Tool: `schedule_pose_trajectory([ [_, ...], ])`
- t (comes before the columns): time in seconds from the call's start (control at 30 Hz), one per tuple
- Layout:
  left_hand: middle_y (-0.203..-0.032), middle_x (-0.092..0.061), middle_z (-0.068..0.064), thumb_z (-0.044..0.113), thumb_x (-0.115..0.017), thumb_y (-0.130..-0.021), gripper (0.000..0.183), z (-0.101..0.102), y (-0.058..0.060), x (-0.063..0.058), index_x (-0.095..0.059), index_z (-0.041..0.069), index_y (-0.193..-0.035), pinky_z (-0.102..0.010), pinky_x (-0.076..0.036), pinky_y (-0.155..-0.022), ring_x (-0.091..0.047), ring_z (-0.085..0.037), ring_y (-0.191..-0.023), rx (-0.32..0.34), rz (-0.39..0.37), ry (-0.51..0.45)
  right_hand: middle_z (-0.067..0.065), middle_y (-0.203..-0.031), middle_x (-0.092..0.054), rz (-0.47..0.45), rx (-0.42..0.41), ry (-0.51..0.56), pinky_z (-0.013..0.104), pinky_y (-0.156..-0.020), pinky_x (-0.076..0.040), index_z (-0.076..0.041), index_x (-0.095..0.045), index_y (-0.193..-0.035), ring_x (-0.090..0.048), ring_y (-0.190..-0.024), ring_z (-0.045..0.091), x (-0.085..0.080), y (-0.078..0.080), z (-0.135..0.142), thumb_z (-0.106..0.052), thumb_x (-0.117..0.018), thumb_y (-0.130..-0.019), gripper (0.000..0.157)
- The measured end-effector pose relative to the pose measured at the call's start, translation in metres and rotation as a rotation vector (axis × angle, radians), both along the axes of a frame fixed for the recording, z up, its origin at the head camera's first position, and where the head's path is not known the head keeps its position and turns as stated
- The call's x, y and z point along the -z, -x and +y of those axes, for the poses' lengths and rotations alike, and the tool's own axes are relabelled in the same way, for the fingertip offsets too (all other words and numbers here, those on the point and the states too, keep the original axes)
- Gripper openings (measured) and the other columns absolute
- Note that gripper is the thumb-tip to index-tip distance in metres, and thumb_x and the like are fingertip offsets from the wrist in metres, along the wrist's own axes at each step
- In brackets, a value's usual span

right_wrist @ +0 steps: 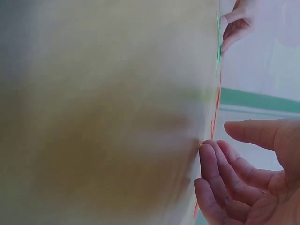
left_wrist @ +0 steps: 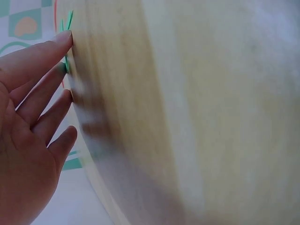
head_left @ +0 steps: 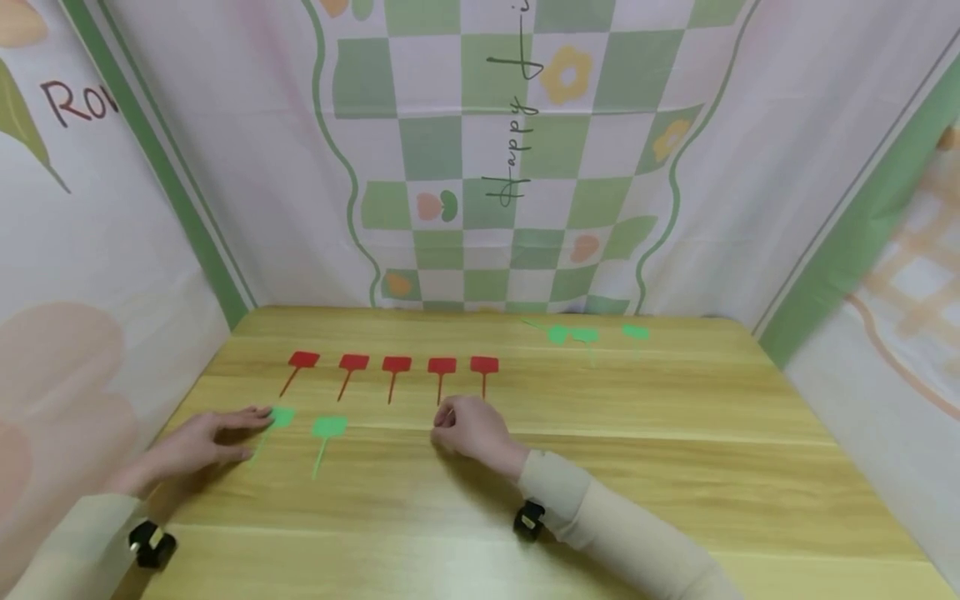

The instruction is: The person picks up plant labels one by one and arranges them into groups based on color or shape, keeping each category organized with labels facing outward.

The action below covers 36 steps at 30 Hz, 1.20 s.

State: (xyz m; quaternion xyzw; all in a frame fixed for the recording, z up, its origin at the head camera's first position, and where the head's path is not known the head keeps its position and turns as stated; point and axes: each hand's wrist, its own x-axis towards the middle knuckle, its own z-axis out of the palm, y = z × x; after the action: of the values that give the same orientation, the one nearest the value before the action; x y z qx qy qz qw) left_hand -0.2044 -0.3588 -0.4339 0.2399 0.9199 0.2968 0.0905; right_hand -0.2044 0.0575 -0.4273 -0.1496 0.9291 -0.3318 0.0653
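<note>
On the wooden table, my left hand (head_left: 201, 442) lies at the left with its fingers fairly straight. Its fingertips touch the head of a green T-shaped plant label (head_left: 282, 417). Just right of it lies a second green plant label (head_left: 330, 427). My right hand (head_left: 474, 429) rests near the table's middle, fingers loosely curled. In the right wrist view, the thumb (right_wrist: 251, 133) stands apart from the fingers and nothing shows between them. The hand is just below the stem of the rightmost red plant label (head_left: 484, 364), whose lower end is hidden.
Several red plant labels (head_left: 397, 364) form a row across the left and middle of the table (head_left: 637, 467). At the back right lie three more green labels (head_left: 585, 335), two of them touching or overlapping. Printed cloth (head_left: 480, 150) hangs behind the table's far edge.
</note>
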Motion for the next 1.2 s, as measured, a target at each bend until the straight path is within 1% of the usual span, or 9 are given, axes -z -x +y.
schedule_pose_trajectory([
  [0.17, -0.142, -0.043, -0.019, 0.030, -0.071, -0.082, 0.052, -0.001, 0.000, 0.001, -0.059, 0.009, -0.128, -0.071, -0.025, -0.099, -0.033, -0.034, -0.135, -0.007, 0.001, -0.007, 0.000, -0.082, -0.070, 0.017, 0.048, -0.030, 0.026, -0.064, -0.051, -0.014, -0.067, -0.087, -0.063, -0.073, 0.011, 0.000, 0.005, 0.019, -0.021, -0.072, -0.082, 0.010],
  [0.27, -0.143, -0.043, -0.019, 0.029, -0.071, -0.082, 0.052, -0.001, 0.000, 0.002, -0.059, 0.009, -0.128, -0.071, -0.025, -0.099, -0.033, -0.036, -0.135, -0.007, -0.006, -0.011, 0.001, -0.082, -0.069, 0.019, 0.083, -0.033, 0.025, -0.062, -0.050, -0.012, -0.066, -0.087, -0.062, -0.072, 0.011, -0.001, 0.009, 0.032, -0.019, -0.072, -0.082, 0.010],
  [0.4, -0.143, -0.043, -0.020, 0.029, -0.071, -0.082, 0.052, -0.001, 0.000, 0.002, -0.059, 0.008, -0.128, -0.071, -0.025, -0.099, -0.033, -0.043, -0.132, -0.001, -0.011, -0.021, 0.002, -0.083, -0.069, 0.014, 0.132, -0.032, 0.025, -0.062, -0.051, -0.011, -0.067, -0.087, -0.063, -0.073, 0.012, -0.003, 0.014, 0.047, -0.018, -0.073, -0.081, 0.011],
  [0.5, -0.143, -0.043, -0.020, 0.030, -0.071, -0.082, 0.052, -0.001, 0.000, 0.001, -0.059, 0.009, -0.128, -0.071, -0.025, -0.099, -0.033, -0.042, -0.133, -0.003, -0.012, -0.027, 0.002, -0.082, -0.069, 0.016, 0.160, -0.039, 0.026, -0.065, -0.052, -0.011, -0.068, -0.085, -0.063, -0.074, 0.013, -0.003, 0.018, 0.056, -0.016, -0.074, -0.080, 0.010],
  [0.77, -0.145, -0.042, -0.015, 0.031, -0.070, -0.083, 0.052, -0.003, 0.001, 0.004, -0.058, 0.011, -0.130, -0.071, -0.024, -0.100, -0.030, -0.029, -0.137, -0.013, -0.021, -0.011, 0.004, -0.085, -0.069, 0.027, 0.207, -0.077, 0.030, -0.069, -0.054, -0.009, -0.068, -0.089, -0.063, -0.076, 0.015, -0.006, 0.028, 0.084, -0.016, -0.072, -0.081, 0.011],
  [0.83, -0.146, -0.042, -0.014, 0.032, -0.069, -0.084, 0.052, -0.004, 0.001, 0.006, -0.058, 0.011, -0.130, -0.071, -0.024, -0.100, -0.030, -0.030, -0.137, -0.013, -0.022, -0.008, 0.005, -0.086, -0.069, 0.027, 0.215, -0.082, 0.031, -0.068, -0.054, -0.008, -0.068, -0.090, -0.063, -0.077, 0.016, -0.006, 0.031, 0.092, -0.015, -0.071, -0.082, 0.012],
  [0.93, -0.146, -0.042, -0.014, 0.031, -0.069, -0.084, 0.052, -0.005, 0.002, 0.007, -0.058, 0.011, -0.130, -0.070, -0.024, -0.101, -0.030, -0.039, -0.135, -0.001, -0.022, -0.004, 0.007, -0.088, -0.069, 0.036, 0.229, -0.095, 0.033, -0.070, -0.054, -0.006, -0.068, -0.092, -0.064, -0.078, 0.018, -0.007, 0.036, 0.104, -0.014, -0.070, -0.082, 0.013],
  [1.03, -0.145, -0.043, -0.015, 0.031, -0.069, -0.084, 0.052, -0.004, 0.003, 0.006, -0.058, 0.011, -0.130, -0.068, -0.025, -0.101, -0.031, -0.043, -0.133, 0.003, -0.012, 0.003, 0.009, -0.089, -0.070, 0.046, 0.249, -0.100, 0.035, -0.072, -0.054, -0.004, -0.068, -0.093, -0.064, -0.080, 0.020, -0.007, 0.042, 0.116, -0.014, -0.070, -0.082, 0.015],
  [1.2, -0.143, -0.044, -0.016, 0.032, -0.070, -0.083, 0.052, -0.002, 0.002, 0.002, -0.059, 0.011, -0.128, -0.067, -0.026, -0.100, -0.033, -0.044, -0.132, 0.005, -0.003, 0.004, 0.012, -0.090, -0.071, 0.071, 0.278, -0.110, 0.035, -0.070, -0.053, -0.003, -0.068, -0.092, -0.065, -0.079, 0.021, -0.008, 0.050, 0.137, -0.015, -0.068, -0.083, 0.015],
])
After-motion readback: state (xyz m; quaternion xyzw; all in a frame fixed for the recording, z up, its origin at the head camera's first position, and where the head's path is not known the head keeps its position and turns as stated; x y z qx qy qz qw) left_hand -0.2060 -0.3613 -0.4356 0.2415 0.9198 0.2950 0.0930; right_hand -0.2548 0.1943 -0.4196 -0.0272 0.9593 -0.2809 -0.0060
